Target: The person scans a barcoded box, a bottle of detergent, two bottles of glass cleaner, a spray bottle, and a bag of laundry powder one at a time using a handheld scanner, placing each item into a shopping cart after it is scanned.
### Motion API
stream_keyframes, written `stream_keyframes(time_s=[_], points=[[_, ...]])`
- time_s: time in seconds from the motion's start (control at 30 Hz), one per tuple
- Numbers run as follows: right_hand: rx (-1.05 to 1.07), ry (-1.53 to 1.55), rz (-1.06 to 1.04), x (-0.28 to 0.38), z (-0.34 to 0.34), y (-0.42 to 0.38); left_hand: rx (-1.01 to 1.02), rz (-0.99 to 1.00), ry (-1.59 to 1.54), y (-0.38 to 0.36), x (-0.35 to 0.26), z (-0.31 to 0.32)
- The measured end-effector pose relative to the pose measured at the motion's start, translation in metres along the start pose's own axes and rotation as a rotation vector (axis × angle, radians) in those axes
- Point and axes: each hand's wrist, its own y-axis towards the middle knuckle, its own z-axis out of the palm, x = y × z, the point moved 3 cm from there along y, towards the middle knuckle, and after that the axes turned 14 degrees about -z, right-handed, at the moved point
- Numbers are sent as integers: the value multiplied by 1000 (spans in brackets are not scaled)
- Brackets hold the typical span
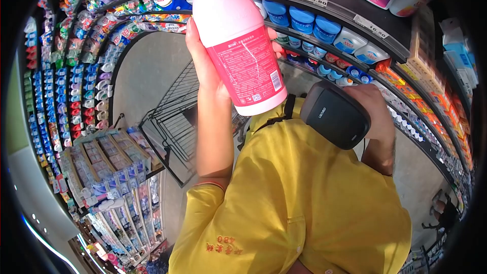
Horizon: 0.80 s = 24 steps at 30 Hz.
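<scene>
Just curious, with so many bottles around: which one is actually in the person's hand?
The pink-and-white bottle with the pink back label, gripped by the left hand; the other bottles all sit on the shelves.

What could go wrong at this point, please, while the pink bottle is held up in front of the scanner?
1. The left hand grips the pink bottle from one side only, lifted high; that grip might slip and the bottle fall towards the wire cart.
2. The barcode sits at the label's lower edge, while the black scanner in the right hand is below it, so a read may fail.
</scene>
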Motion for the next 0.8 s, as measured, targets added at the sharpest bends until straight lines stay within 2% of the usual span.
stream_keyframes(time_s=[0.23, 0.3, 0.53, 0.6, 0.63, 0.67, 0.73, 0.8], points=[[30, 16, 69, -9, 7, -20, -15, -35, 6, 1, 6, 2], [30, 115, 117, -10, 10, -23, -2, -38, 2, 0, 8, 3], [114, 14, 122, -15, 15, -32, 56, -87, -5, -7, 15, -3], [-64, 193, 365, -38, 28, -50, 73, -40, 40, -8, 19, -10], [-216, 81, 169, -48, 30, -60, 84, 11, 86, -9, 20, -11], [-220, 604, 544, -67, 38, -68, 87, 16, 83, -11, 21, -8], [-548, 994, 492, -81, 42, -52, -23, 172, 460, -17, 18, 2], [-596, 1082, 534, -105, 50, -60, -11, 223, 416, -19, 23, -6]])
